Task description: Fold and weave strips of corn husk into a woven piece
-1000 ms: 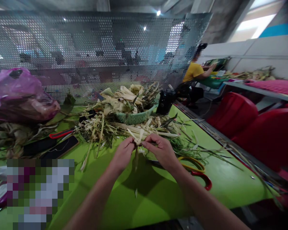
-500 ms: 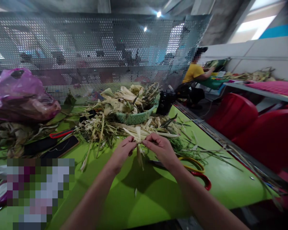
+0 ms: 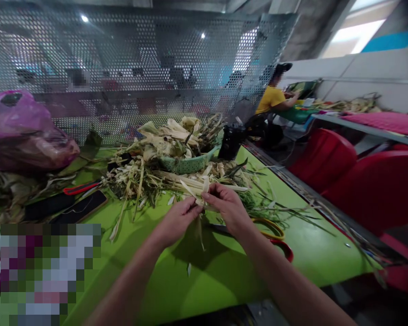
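Pale dried corn husk strips (image 3: 206, 183) are held between both hands above the green table (image 3: 149, 280). My left hand (image 3: 177, 219) is closed, thumb and fingers pinching the husk's lower left part. My right hand (image 3: 229, 207) pinches a strip that stands up and bends over at the crossing. A thin tail of husk hangs below the fingers. Scissors (image 3: 274, 224) with yellow and red handles lie under my right wrist, their blades partly hidden. Just beyond the hands, a green basket (image 3: 187, 166) is heaped with dry husks.
Loose husk scraps (image 3: 125, 183) surround the basket. A pink plastic bag (image 3: 30, 136), a phone (image 3: 80, 208) and a red-edged tool (image 3: 81, 187) are at left. A black object (image 3: 230, 141) stands behind right. Red chairs (image 3: 377, 194) and a seated person (image 3: 272, 99) are beyond the right edge.
My right hand has shifted up over the husk, and a strip now bends upright by its fingers. My left hand has tucked lower beneath it. The whole view has shifted slightly.
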The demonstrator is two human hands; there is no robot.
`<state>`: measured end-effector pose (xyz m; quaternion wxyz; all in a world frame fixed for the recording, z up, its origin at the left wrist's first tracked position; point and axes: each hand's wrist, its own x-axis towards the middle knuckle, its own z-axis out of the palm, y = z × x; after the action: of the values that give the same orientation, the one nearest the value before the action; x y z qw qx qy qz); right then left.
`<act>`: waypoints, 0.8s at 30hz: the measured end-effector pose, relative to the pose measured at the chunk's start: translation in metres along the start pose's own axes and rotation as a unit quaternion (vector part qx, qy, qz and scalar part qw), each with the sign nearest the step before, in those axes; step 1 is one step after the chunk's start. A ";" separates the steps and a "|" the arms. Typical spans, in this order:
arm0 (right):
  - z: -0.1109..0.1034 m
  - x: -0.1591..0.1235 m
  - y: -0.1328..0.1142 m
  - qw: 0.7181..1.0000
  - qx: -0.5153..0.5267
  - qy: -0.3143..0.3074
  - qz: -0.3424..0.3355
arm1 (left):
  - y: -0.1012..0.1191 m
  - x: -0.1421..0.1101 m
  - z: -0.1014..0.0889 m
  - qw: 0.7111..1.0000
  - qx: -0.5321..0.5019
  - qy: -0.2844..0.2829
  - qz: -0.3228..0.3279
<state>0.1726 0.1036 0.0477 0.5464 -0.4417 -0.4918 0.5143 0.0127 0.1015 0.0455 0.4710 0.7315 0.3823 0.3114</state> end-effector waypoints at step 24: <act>-0.001 -0.002 -0.007 0.998 0.001 -0.055 0.006 | -0.007 0.000 0.010 1.000 0.013 -0.019 0.013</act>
<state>0.1745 0.1009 0.0546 0.5158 -0.4157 -0.5175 0.5416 0.0192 0.0989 0.0349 0.4648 0.7479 0.3682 0.2986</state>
